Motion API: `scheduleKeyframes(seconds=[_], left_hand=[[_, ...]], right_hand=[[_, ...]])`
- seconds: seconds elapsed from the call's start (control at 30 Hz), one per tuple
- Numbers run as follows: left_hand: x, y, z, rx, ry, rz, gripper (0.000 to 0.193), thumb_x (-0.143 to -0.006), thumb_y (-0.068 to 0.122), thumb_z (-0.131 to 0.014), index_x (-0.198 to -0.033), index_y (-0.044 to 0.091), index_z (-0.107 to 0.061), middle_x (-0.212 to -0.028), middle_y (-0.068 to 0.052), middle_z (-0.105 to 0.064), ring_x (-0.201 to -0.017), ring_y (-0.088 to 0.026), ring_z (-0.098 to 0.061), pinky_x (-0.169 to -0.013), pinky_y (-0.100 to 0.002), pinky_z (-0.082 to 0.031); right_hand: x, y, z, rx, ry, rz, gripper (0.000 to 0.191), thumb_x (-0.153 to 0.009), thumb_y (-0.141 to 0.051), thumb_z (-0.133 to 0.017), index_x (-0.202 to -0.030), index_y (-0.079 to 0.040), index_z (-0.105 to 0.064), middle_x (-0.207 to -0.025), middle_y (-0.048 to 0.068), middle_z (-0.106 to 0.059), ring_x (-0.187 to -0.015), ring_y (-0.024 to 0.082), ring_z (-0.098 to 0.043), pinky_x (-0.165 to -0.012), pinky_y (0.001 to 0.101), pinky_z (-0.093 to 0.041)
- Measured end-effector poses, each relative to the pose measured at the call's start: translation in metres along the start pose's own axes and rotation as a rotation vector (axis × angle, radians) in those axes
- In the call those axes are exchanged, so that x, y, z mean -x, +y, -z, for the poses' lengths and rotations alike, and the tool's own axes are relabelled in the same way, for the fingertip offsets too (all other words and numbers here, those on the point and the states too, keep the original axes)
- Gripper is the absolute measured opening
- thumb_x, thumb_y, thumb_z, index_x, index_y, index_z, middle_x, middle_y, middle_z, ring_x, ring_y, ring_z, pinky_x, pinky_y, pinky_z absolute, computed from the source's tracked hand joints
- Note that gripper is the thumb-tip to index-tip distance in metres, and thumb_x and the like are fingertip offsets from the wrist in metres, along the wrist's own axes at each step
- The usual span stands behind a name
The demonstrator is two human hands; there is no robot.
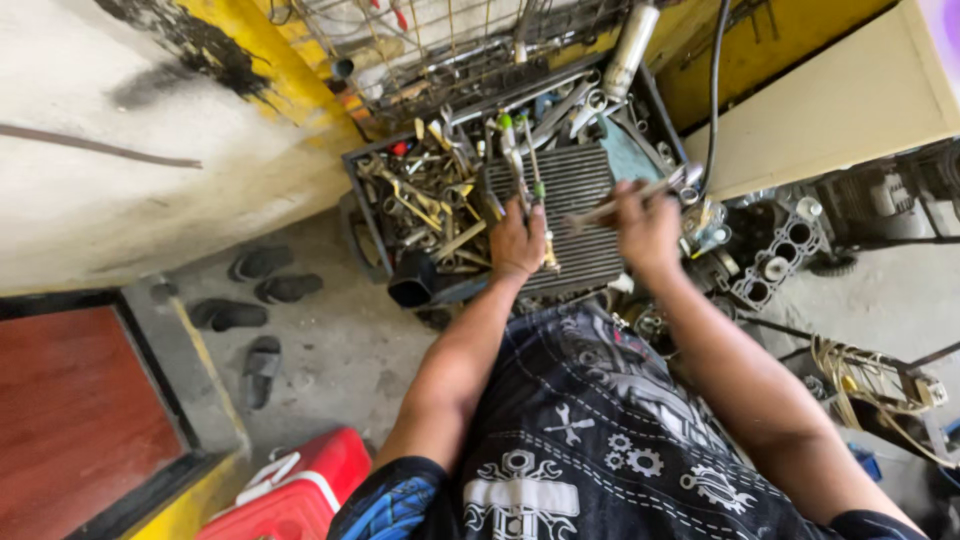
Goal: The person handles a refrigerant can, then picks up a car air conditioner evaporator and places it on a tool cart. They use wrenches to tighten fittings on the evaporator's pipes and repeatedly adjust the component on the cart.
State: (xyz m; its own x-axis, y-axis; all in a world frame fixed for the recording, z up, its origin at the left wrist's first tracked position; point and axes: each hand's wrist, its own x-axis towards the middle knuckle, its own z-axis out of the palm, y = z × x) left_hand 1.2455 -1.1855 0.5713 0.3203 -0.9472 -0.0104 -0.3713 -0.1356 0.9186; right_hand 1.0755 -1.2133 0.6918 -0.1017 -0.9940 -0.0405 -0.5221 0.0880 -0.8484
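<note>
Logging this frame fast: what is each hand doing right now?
Left hand: closed around a slim green-banded tool over the ribbed grille.
Right hand: closed on a long metal wrench.

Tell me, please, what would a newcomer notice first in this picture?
First, the open tray heaped with wrenches at top centre, where the left hand rests on a ribbed grey block and the right hand grips a long metal tool. Next, the red cooler at the bottom left.

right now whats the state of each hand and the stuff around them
left hand: resting on the ribbed block, holding nothing clear
right hand: closed on a long metal tool
ribbed block: lying flat on the tray
tool tray: heaped with wrenches
red cooler: lid shut
</note>
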Motion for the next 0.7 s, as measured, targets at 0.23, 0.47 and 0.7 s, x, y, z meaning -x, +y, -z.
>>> scheduleKeyframes(seconds=[0.23,0.47,0.7], left_hand=[[0.005,0.018,0.004,-0.066,0.072,-0.104,0.053,-0.105,0.051,-0.050,-0.135,0.008,-0.056,-0.115,-0.028,-0.069,-0.104,-0.049,-0.066,-0.088,-0.054,-0.053],[0.001,0.046,0.003,-0.156,0.053,0.066,0.053,-0.099,0.052,-0.048,-0.134,0.014,-0.058,-0.112,-0.022,-0.073,-0.101,-0.045,-0.068,-0.087,-0.053,-0.053],[-0.002,0.059,-0.006,-0.276,0.134,0.164,0.045,-0.094,0.049,-0.053,-0.124,0.017,-0.062,-0.105,-0.021,-0.074,-0.096,-0.044,-0.070,-0.084,-0.052,-0.056]], right_hand=[[-0.082,0.000,0.065,0.204,-0.142,-0.027,0.050,-0.114,-0.042,-0.048,-0.090,-0.001,-0.064,-0.077,0.014,-0.066,-0.069,0.019,-0.063,-0.066,0.0326,-0.051],[-0.139,-0.062,0.113,-0.206,-0.052,0.208,0.045,-0.112,-0.041,-0.051,-0.090,-0.003,-0.062,-0.070,-0.001,-0.053,-0.062,0.009,-0.047,-0.055,0.0307,-0.038],[-0.205,-0.224,0.183,-0.268,0.023,0.563,0.036,-0.112,-0.035,-0.051,-0.097,-0.005,-0.067,-0.070,-0.004,-0.052,-0.060,0.007,-0.045,-0.055,0.0275,-0.036]])
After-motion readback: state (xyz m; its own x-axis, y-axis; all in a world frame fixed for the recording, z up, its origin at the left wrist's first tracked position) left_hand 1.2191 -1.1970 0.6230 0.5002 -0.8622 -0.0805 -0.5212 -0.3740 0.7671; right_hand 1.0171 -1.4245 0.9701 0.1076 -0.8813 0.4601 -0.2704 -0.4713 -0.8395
